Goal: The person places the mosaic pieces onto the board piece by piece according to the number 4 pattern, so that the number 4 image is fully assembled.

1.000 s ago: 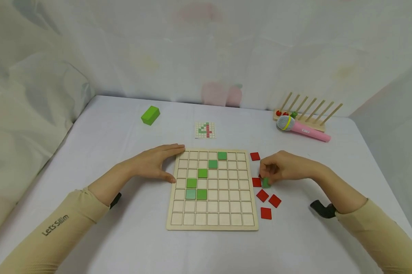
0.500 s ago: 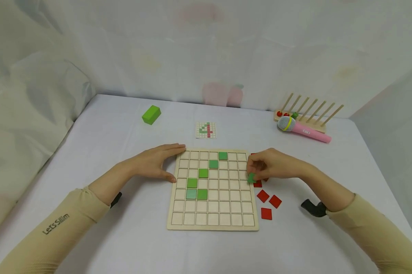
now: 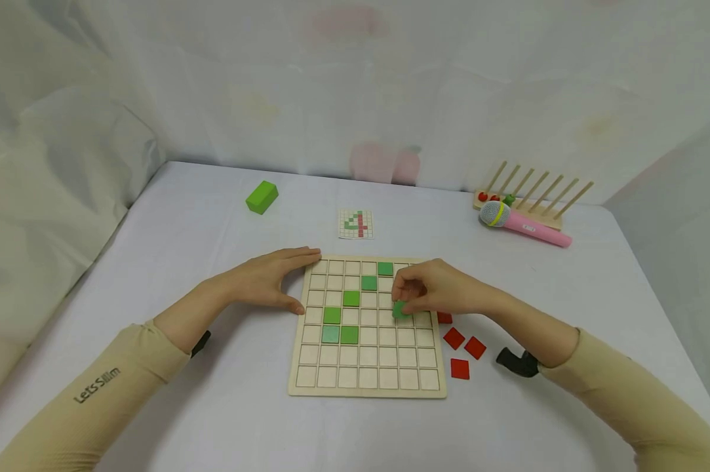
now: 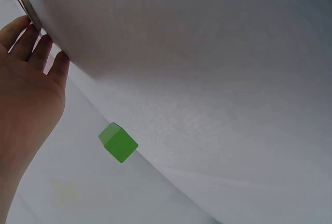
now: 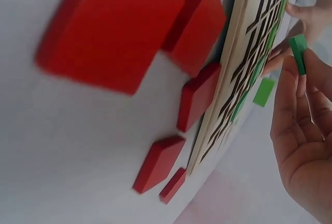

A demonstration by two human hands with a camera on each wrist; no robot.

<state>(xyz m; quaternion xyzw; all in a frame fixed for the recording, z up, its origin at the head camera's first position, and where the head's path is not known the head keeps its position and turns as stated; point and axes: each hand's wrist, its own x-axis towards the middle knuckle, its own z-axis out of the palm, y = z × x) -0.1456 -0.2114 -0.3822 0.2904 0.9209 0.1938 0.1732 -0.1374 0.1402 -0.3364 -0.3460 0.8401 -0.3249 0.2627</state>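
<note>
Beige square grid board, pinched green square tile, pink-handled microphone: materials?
Beige square grid board: likely wood, matte; pale rim looks uncoated.
Green square tile: probably painted wood, matte; opaque colour, crisp edges; plastic possible.
Pink-handled microphone: likely smooth plastic handle, uniformly coloured; grey head resembles mesh, metal or plastic.

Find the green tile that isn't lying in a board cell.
The green tile pinched in the right-hand grip, held over the board; the other six green tiles in view lie flat in cells.

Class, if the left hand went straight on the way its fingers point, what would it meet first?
Probably the wooden grid board: the fingertips of the left hand lie at its edge, though contact is hard to judge.
</note>
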